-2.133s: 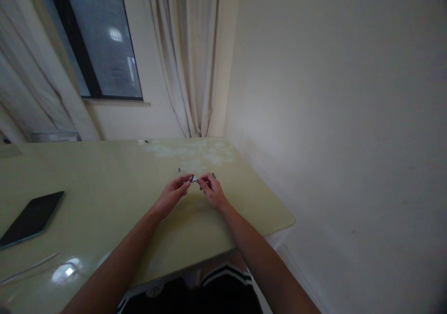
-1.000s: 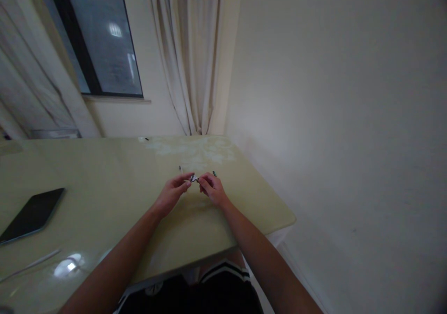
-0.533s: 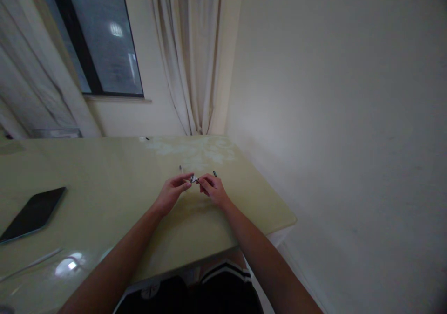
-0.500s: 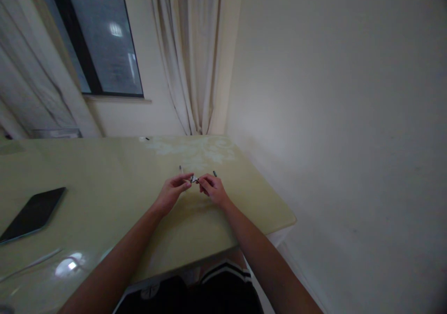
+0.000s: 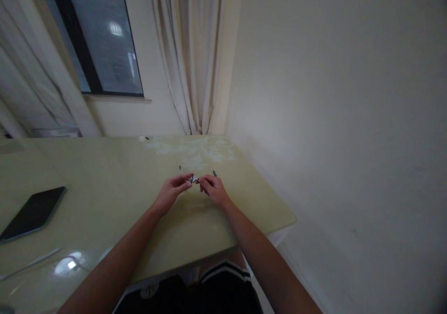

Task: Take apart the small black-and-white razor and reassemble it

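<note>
Just above the table (image 5: 132,174), a small dark-and-pale piece (image 5: 194,180) is between my two hands; its kind is too small to make out. My left hand (image 5: 173,188) pinches its left end between the thumb and fingers. On the other side, my right hand (image 5: 212,188) is closed with its fingertips on the right end. A thin pale stick with a dark tip (image 5: 180,168) shows behind my left fingers, its lower part hidden. Beyond my right knuckles a short dark rod end (image 5: 214,173) pokes out, and I cannot tell whether that hand touches it.
A dark flat tablet (image 5: 33,213) lies at the left of the table. Nearer to me runs a white cable (image 5: 35,262). One small black item (image 5: 147,138) sits at the far edge. Curtains (image 5: 195,62) hang behind, and a bare wall (image 5: 331,118) rises at the right.
Hardly anything differs. Both hands stay in the same place, with the small piece tilted very slightly between the fingertips.
</note>
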The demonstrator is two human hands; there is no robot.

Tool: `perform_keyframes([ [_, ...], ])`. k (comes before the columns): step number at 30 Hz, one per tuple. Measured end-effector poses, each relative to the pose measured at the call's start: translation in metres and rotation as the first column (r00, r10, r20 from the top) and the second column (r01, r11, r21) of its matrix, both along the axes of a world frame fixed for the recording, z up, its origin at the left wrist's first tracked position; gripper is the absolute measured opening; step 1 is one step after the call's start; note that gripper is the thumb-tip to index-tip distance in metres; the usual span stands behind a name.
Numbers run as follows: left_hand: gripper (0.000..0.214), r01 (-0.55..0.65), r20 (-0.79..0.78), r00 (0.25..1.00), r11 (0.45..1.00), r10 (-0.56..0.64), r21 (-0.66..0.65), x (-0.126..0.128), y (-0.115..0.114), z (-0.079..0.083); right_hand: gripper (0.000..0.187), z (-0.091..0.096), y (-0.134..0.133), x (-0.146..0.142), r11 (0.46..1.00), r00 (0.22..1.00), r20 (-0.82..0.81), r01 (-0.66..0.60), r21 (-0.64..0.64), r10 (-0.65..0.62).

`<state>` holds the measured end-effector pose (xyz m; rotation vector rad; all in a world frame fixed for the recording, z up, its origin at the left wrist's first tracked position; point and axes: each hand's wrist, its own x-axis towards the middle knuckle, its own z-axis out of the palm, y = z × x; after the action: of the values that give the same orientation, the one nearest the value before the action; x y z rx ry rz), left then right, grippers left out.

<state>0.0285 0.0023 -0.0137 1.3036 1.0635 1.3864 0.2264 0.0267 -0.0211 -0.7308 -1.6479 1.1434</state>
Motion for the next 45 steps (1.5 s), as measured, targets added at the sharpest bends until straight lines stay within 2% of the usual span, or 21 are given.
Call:
perform_keyframes([
  [8, 0.061, -0.005, -0.079, 0.997, 1.0, 0.006, 0.016, 0.0014, -0.0041, 0.0048, 0.057, 0.0027, -0.0023, 0.0046, 0.999, 0.995, 0.091, 0.031, 0.02, -0.032],
  [12, 0.063, -0.001, -0.113, 0.994, 1.0, 0.001, 0.006, 0.0004, -0.0042, 0.0031, 0.057, 0.0032, -0.0011, 0.0054, 1.0, 0.995, 0.102, -0.004, 0.01, 0.003],
  [17, 0.064, 0.016, -0.088, 0.996, 1.0, -0.016, -0.002, -0.0009, -0.0036, -0.0005, 0.06, 0.0044, -0.0013, 0.0051, 0.999, 0.995, 0.095, -0.036, 0.027, 0.034],
  [25, 0.074, 0.0, -0.034, 0.999, 0.999, -0.002, -0.042, 0.0045, -0.0032, -0.0008, 0.057, 0.0036, -0.0018, 0.0075, 0.997, 0.987, 0.162, 0.003, 0.081, -0.016],
  [30, 0.066, -0.004, -0.095, 0.996, 0.999, 0.0, -0.048, 0.0031, -0.0033, 0.0029, 0.056, 0.0026, 0.001, 0.0065, 0.992, 0.98, 0.197, -0.001, 0.127, -0.025],
  [34, 0.065, 0.012, -0.127, 0.992, 1.0, -0.015, -0.025, 0.0023, -0.0031, 0.004, 0.057, 0.0038, 0.0006, 0.0047, 0.994, 0.983, 0.18, 0.023, 0.104, -0.041],
  [45, 0.058, 0.017, -0.095, 0.995, 1.0, -0.015, 0.021, 0.0016, -0.0005, 0.0035, 0.046, 0.002, 0.0018, 0.0008, 0.998, 0.993, 0.11, 0.043, 0.052, -0.049],
])
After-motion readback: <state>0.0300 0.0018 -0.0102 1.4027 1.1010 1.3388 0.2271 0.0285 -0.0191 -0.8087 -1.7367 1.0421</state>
